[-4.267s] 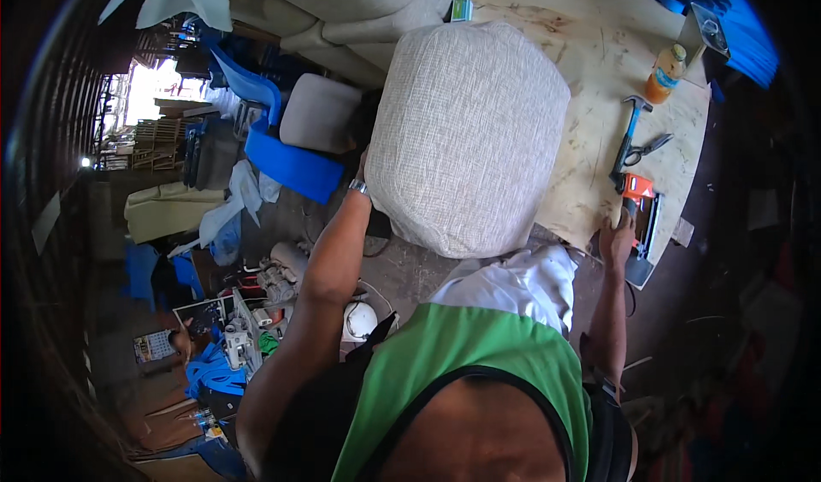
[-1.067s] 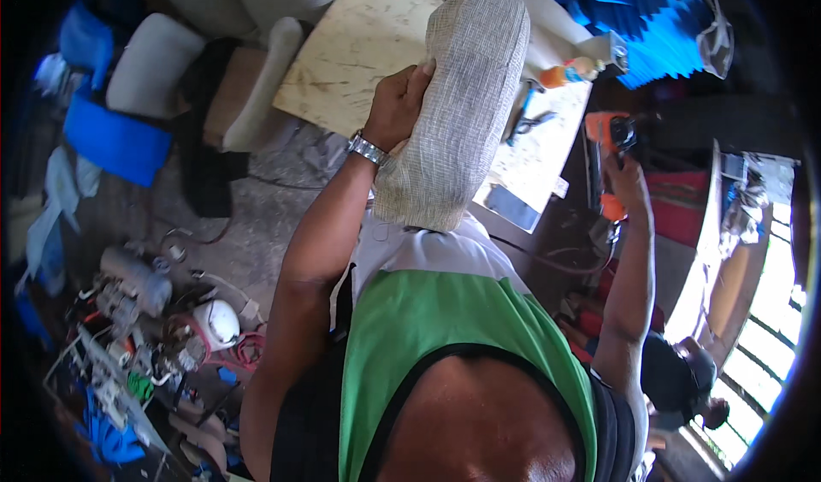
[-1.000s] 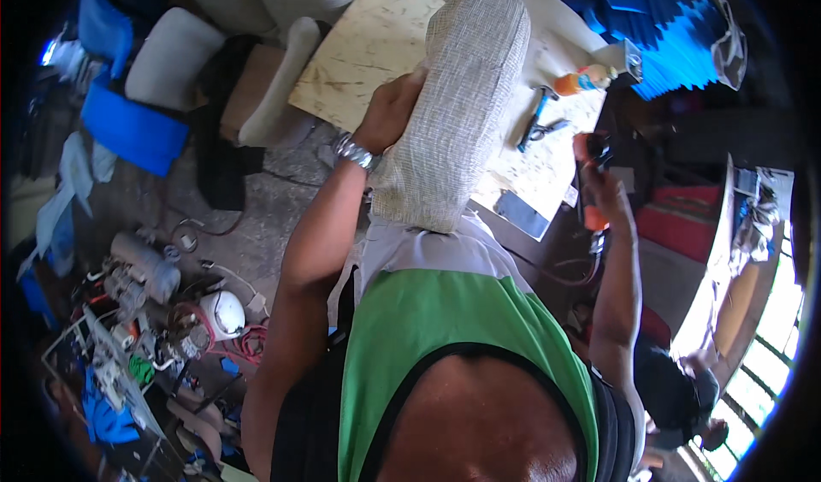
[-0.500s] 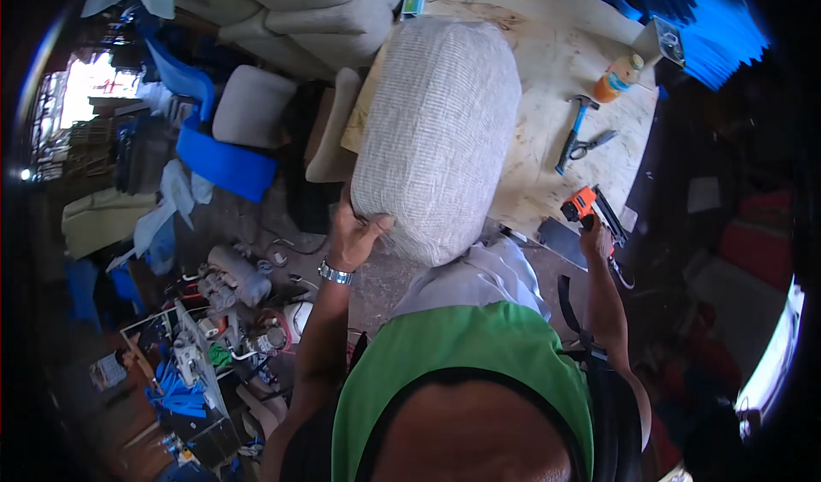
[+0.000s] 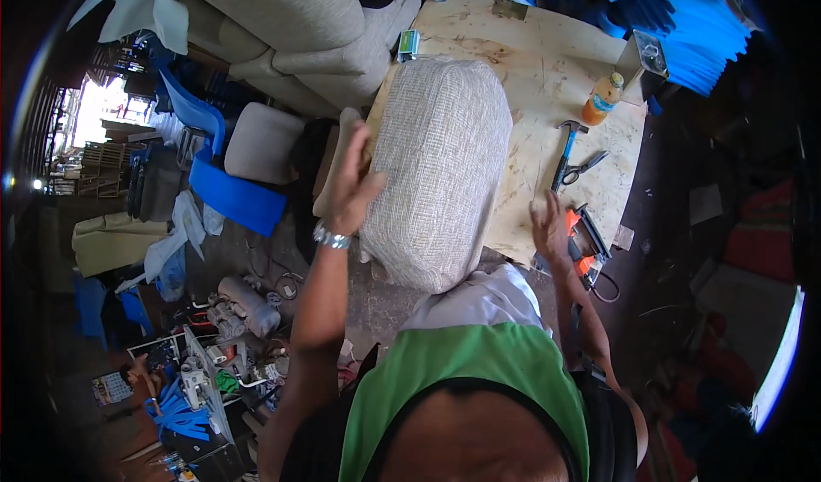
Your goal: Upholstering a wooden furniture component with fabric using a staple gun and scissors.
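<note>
A large upholstered cushion (image 5: 440, 170) in light grey woven fabric rests on the plywood tabletop (image 5: 530, 71), its near end by my body. My left hand (image 5: 349, 193), with a metal watch on the wrist, is open at the cushion's left side, fingers stretched out; whether it touches the fabric I cannot tell. To the right, my right hand (image 5: 550, 225) is open and holds nothing. Just beside it lies an orange and black staple gun (image 5: 595, 234) at the table's near right edge. A blue-handled hammer (image 5: 568, 153) and dark scissors (image 5: 586, 167) lie beyond that hand.
A bottle of orange liquid (image 5: 604, 99) and an open metal box (image 5: 643, 61) stand at the table's right. A small green box (image 5: 409, 44) sits beyond the cushion. Grey sofa pieces (image 5: 282, 20) crowd the far left; a compressor (image 5: 244, 307) is on the floor.
My right hand has let go of the staple gun and moved left of it. My left hand has released the cushion's near corner and moved up along its side. The cushion now appears tilted.
</note>
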`<state>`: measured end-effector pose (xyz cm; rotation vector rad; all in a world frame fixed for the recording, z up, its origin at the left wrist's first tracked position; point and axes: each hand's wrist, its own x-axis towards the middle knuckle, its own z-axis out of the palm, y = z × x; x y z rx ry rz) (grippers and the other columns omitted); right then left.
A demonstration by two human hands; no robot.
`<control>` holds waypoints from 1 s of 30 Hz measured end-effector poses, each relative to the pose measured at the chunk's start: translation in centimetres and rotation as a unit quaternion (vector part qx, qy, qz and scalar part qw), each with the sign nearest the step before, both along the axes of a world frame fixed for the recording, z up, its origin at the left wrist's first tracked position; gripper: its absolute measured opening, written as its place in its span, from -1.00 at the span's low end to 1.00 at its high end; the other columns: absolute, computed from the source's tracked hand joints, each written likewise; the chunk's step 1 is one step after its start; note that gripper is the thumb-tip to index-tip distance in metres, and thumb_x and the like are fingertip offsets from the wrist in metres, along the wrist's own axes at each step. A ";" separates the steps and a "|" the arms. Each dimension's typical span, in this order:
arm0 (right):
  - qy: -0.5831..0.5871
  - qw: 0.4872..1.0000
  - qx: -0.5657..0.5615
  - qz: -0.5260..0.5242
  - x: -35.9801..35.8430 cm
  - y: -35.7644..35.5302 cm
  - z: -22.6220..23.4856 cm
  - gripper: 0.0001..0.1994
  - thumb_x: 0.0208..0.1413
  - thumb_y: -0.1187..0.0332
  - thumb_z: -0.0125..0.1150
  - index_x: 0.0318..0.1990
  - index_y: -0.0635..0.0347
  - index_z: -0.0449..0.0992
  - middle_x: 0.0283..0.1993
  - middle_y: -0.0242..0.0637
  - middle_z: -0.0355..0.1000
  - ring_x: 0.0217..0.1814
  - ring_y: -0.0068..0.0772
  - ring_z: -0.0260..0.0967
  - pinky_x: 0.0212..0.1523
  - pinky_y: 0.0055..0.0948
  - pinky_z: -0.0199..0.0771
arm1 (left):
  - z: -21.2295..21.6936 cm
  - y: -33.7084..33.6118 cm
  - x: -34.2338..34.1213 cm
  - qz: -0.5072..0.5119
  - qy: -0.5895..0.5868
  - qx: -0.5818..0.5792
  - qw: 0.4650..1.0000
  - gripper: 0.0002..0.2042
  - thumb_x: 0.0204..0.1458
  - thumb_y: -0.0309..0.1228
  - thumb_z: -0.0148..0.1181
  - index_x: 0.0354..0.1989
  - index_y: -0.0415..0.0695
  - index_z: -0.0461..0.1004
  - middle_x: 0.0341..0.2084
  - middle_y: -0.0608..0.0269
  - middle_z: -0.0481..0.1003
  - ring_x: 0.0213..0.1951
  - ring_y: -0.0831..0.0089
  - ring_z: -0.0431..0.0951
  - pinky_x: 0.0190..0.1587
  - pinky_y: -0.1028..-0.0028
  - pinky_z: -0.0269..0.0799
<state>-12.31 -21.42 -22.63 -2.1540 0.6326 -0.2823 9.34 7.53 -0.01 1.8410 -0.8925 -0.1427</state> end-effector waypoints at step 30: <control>0.124 0.982 0.115 -0.084 4.2 -14.7 -10.7 -0.76 0.11 0.28 -0.01 -0.23 0.16 0.56 -0.28 0.05 0.54 -0.15 0.08 0.52 -0.14 -0.10 0.47 | 0.7 -9.0 -6.2 0.084 -0.286 0.324 0.898 -0.58 0.11 -0.15 0.03 0.07 -0.10 0.49 0.14 0.23 0.44 0.27 0.08 0.28 0.35 -0.01 -0.12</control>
